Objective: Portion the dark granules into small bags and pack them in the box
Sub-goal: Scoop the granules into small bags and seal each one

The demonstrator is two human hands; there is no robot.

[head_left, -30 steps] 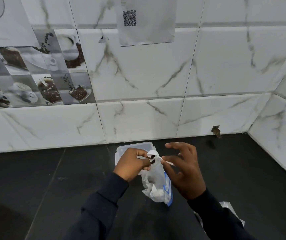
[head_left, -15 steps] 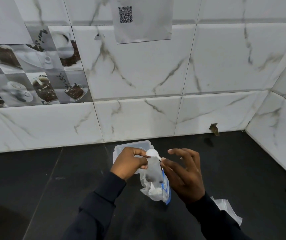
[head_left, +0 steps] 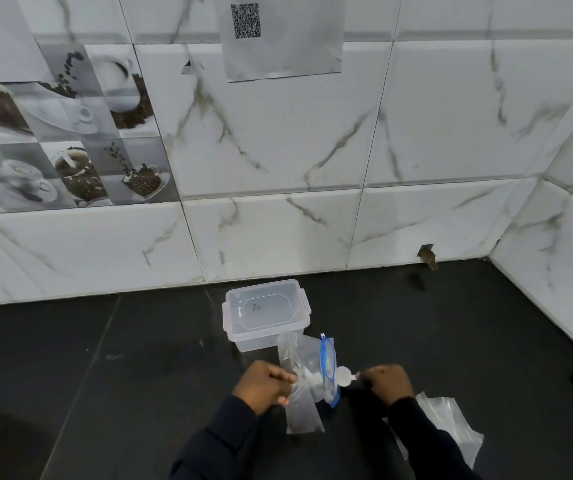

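At centre-left of the counter (head_left: 105,375), my left hand (head_left: 266,386) grips a small clear bag (head_left: 304,414); the lidded box (head_left: 266,313) behind it appears empty. Rightward, my right hand (head_left: 387,382) pinches the white spoon (head_left: 343,375) beside the blue-zip bag (head_left: 326,365). Granules are not discernible; portioning and packing appear outstanding.

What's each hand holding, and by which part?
Left hand grips the clear bag by its left edge. Right hand pinches the white spoon by its handle end.
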